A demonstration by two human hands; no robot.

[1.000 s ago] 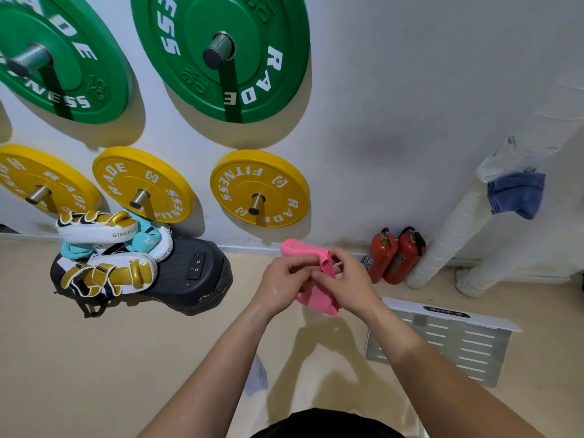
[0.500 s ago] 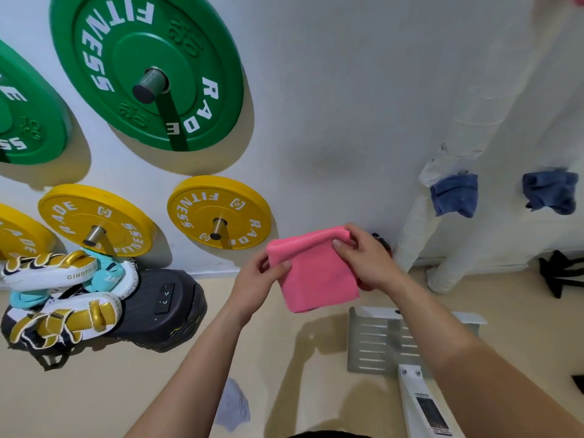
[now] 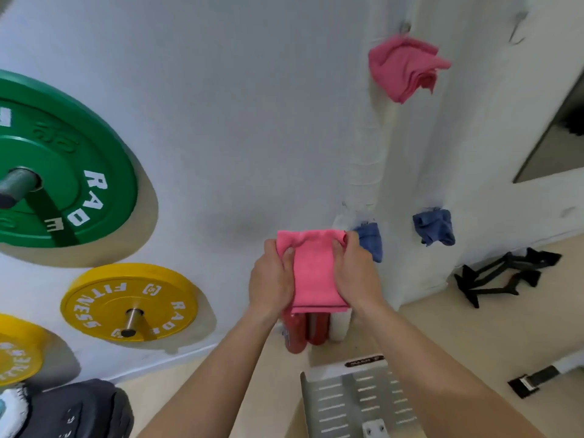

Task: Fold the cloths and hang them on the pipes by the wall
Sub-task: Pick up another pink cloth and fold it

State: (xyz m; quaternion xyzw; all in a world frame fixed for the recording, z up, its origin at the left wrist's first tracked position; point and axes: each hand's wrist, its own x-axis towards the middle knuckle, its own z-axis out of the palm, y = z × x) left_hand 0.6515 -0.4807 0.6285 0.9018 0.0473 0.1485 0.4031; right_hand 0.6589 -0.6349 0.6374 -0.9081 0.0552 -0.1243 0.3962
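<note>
Two hands grip the folded pink cloth (image 3: 313,273): your left hand (image 3: 271,279) on its left edge, right hand (image 3: 357,276) on its right. White pipe (image 3: 369,172) lies far-right, nearer the right hand.

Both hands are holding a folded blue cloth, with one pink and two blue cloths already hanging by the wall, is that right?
Not quite. The head view shows the folded fabric cloth in the left hand and right hand is pink, not blue. The rest stands.
</note>
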